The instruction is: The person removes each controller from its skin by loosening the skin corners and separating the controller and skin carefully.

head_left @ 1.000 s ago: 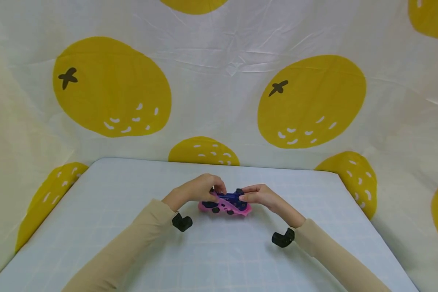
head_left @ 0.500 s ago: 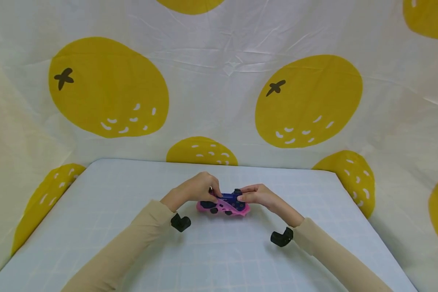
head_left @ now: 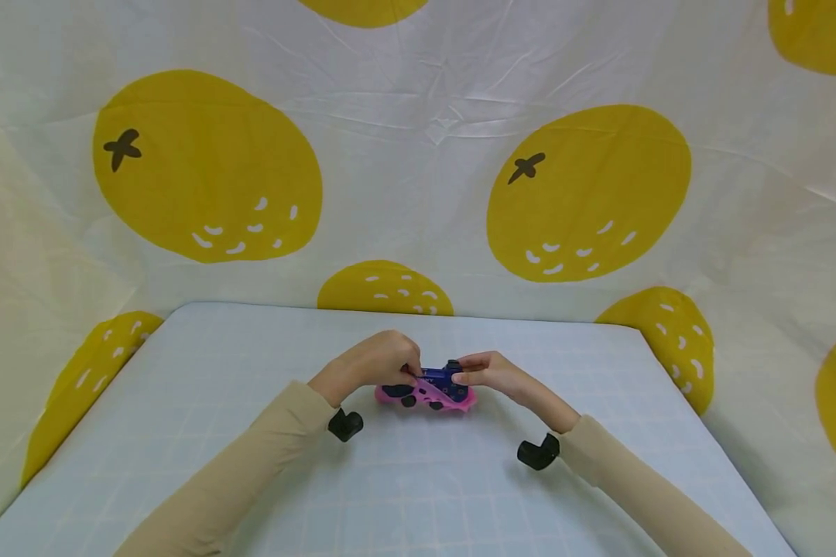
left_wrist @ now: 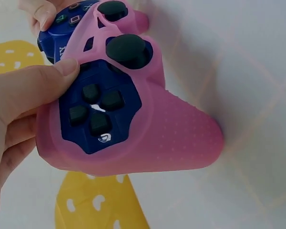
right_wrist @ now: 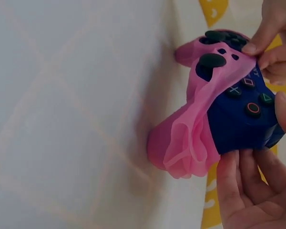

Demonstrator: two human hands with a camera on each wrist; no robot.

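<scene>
A dark blue game controller stands on the table, partly inside a pink silicone cover. Around its left half the cover fits snugly, with the direction buttons showing through the opening. On the right half the cover is bunched up below the symbol buttons, leaving that blue shell bare. My left hand pinches the cover's edge and the controller near the middle, thumb on top. My right hand holds the bare right end, thumb above and fingers beneath.
A pale checked cloth covers the table. Behind it hangs a white curtain printed with yellow fruit. Black camera mounts sit at both wrists, close above the table.
My left hand's fingers have shifted slightly at the cover's edge, with the knuckles a little lower. The right hand keeps its hold, and the controller stays in nearly the same place.
</scene>
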